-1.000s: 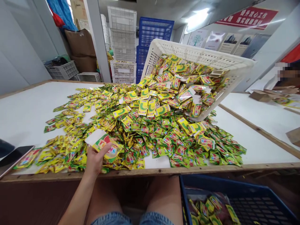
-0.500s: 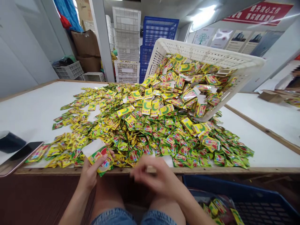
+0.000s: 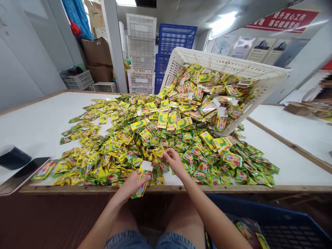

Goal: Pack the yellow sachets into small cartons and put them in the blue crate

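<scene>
A big heap of small yellow-green sachets (image 3: 155, 138) covers the white table (image 3: 33, 121). My left hand (image 3: 133, 185) is at the table's near edge, closed on a stack of sachets (image 3: 142, 180) with a white top end. My right hand (image 3: 173, 160) reaches into the heap a little further in, fingertips pinching one yellow sachet (image 3: 158, 151). A white slatted crate (image 3: 228, 65) lies tipped on its side at the back right, more sachets spilling out of it.
A phone (image 3: 23, 174) and a dark object (image 3: 12, 158) lie at the table's left edge. A blue crate (image 3: 272, 221) with some sachets stands on the floor at right. Stacked white and blue crates (image 3: 155, 52) stand behind. Another person works at the far right table.
My left hand moved right along the near edge with its stack. My right hand came up from below the table and reached into the heap onto a sachet.
</scene>
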A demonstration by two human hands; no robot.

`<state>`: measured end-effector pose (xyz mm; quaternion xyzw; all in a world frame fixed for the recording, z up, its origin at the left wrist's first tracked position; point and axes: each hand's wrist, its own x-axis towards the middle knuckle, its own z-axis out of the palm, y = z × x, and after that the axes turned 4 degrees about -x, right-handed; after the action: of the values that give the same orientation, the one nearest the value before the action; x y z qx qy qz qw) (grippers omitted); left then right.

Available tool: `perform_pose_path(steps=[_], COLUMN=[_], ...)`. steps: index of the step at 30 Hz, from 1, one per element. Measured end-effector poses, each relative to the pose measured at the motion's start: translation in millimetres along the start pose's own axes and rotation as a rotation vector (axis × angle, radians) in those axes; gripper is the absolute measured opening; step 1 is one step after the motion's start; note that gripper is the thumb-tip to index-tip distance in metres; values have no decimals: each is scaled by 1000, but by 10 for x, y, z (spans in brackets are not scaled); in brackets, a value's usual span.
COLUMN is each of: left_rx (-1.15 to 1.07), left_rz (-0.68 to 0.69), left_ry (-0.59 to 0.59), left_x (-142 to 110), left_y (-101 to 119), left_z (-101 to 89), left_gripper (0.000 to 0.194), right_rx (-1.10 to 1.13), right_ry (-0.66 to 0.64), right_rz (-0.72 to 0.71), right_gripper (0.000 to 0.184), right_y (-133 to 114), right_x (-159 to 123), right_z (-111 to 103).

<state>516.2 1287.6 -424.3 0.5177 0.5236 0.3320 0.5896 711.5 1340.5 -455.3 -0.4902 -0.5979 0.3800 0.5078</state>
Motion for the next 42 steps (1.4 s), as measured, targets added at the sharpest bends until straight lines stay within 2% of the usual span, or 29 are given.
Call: perform_pose_path(steps=[2, 4, 8, 13, 15, 20, 23, 27, 33, 38, 42], left_rx=[-34, -122, -336, -422, -476, -581, -566, -576, -568, -505, -481], left_rz=[-16, -47, -93, -89, -87, -57, -57, -36, -21, -1, 43], left_ry=[-44, -100, -195, -302, -295, -287, -269, -242, -225, -212, -191], left_x=[6, 4, -12, 12, 36, 76, 79, 64, 4, -8, 35], left_y=[19, 22, 58, 116, 97, -27, -88, -112, -75, -80, -154], left_z=[41, 60, 27, 32, 71, 175, 231, 292, 329, 386, 435], left_gripper=[36, 41, 51, 47, 48, 49, 48, 48, 50, 49, 48], right_rx=[215, 291, 202, 184, 266, 430, 382, 345, 211, 9, -46], right_ry=[-21, -11, 36, -96, -88, 70, 69, -40, 28, -69, -73], right_rz=[152, 222, 215, 238, 276, 309, 248, 223, 269, 184, 148], right_gripper=[27, 32, 31, 31, 31, 32, 28, 30, 37, 32, 31], right_y=[51, 115, 180, 91, 57, 43, 5, -73, -52, -77, -116], right_x=[-110, -217, -356, -390, -414, -551, -616, -644, -653, -653, -691], right_z=[-89, -175, -325, -385, -371, -329, -325, -327, -349, -404, -397])
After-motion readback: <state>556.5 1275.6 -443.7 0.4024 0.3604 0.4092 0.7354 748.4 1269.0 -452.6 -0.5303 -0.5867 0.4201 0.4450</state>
